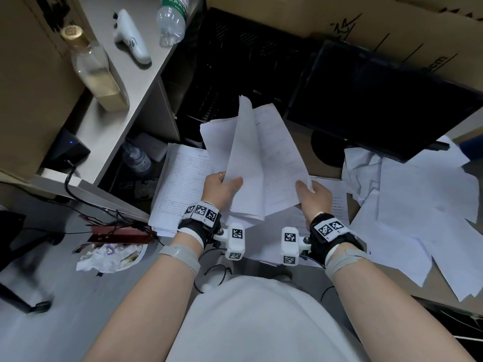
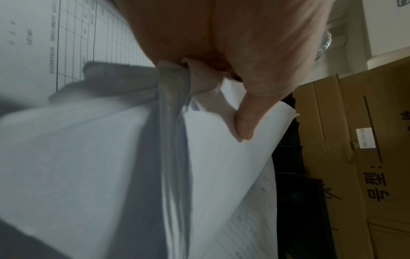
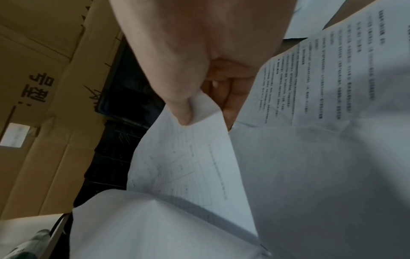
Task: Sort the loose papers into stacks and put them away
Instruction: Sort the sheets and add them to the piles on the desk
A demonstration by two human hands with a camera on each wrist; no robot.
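Observation:
Both hands hold up a sheaf of white papers point(image 1: 257, 163) in mid-air in front of my body. My left hand point(image 1: 222, 185) grips its left edge, thumb on top; in the left wrist view the thumb point(image 2: 244, 126) presses on the top sheet point(image 2: 221, 166). My right hand point(image 1: 311, 194) pinches the right edge; in the right wrist view its thumb point(image 3: 184, 112) pins a printed sheet point(image 3: 188, 157). A stack of printed forms point(image 1: 180, 184) lies below on the left. Loose white sheets point(image 1: 418, 210) are scattered at the right.
A black monitor point(image 1: 379, 100) leans behind the loose sheets, against brown cardboard boxes point(image 1: 392, 27). A desk point(image 1: 122, 100) at the left carries a glass bottle point(image 1: 96, 71), a plastic bottle point(image 1: 172, 19) and a white controller point(image 1: 133, 37). Crumpled paper point(image 1: 109, 257) and cables lie on the floor.

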